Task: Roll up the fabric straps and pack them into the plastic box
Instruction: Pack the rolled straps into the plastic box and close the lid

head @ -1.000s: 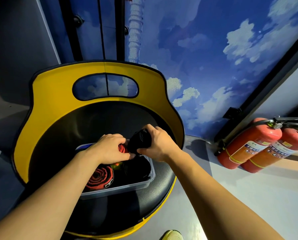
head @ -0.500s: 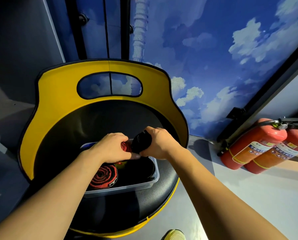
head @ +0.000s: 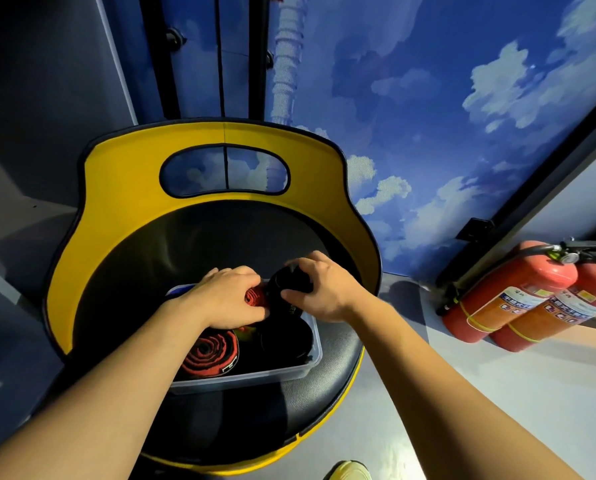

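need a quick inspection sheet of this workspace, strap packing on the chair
surface: black seat of a yellow-backed chair; the plastic box sits on it.
job's things: red and black rolled strap lies in the box's near left; dark rolls fill the right side, detail too dark to tell.
clutter: nothing seen.
hands: left hand grips a small red roll; right hand grips a black roll, both over the box's far end.
cables: nothing seen.
surroundings: two red fire extinguishers lean at the right; cloud-painted blue wall behind.

A black chair seat [head: 310, 400] carries the plastic box [head: 248, 377], seemingly flat.
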Available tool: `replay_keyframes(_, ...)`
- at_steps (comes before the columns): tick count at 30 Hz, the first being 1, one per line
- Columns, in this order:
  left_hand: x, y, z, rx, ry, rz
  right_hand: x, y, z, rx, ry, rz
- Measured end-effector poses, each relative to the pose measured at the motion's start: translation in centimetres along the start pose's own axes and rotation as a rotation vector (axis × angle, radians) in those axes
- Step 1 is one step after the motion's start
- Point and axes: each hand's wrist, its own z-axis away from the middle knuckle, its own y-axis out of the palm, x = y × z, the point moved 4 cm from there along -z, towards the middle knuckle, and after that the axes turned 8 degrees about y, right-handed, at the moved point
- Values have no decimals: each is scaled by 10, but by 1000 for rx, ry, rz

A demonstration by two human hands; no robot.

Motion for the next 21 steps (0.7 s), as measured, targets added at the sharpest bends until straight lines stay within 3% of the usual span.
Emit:
replay_keyframes(13,1,0,11,-77,-21,-16,5,21,-2,-55,78,128)
replay_keyframes(21,-11,2,35,-288,43,-39,8,35,14,-229,48,255)
